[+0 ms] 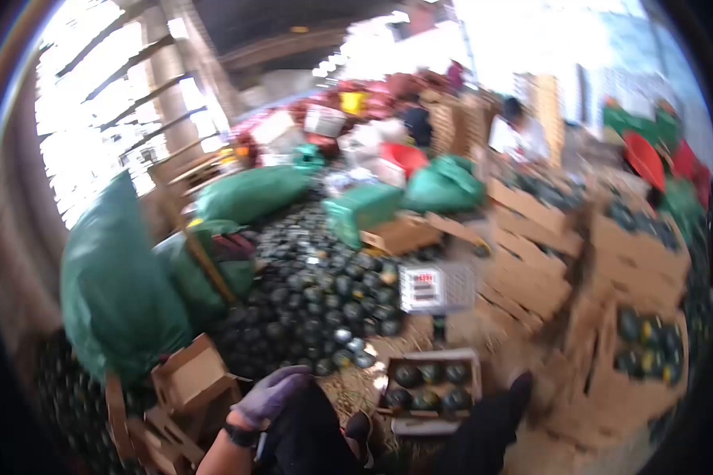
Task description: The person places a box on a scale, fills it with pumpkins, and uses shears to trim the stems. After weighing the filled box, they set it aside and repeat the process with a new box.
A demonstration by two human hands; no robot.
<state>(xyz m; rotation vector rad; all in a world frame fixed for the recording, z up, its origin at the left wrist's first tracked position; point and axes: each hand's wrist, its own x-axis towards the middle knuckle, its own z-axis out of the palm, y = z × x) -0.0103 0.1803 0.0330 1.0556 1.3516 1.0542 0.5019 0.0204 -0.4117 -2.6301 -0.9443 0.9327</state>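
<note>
My left hand (273, 396), in a purple glove with a dark watch at the wrist, rests over my bent knee. Its fingers lie stretched along the dark trouser leg, and it appears to hold nothing. My right hand is out of view. In front of me, an open cardboard box (390, 366) contains several round dark-green squash-like fruits (429, 372). Beneath the box is a white scale base (425, 427), with the scale's display panel (424, 289) standing behind it.
A large heap of dark-green fruits (325, 293) spreads ahead. Green sacks (115, 285) stand at left, beside cardboard cartons (194, 372). Stacked fruit boxes (531, 277) and another filled box (650, 348) occupy the right. A person in white (519, 134) is farther back.
</note>
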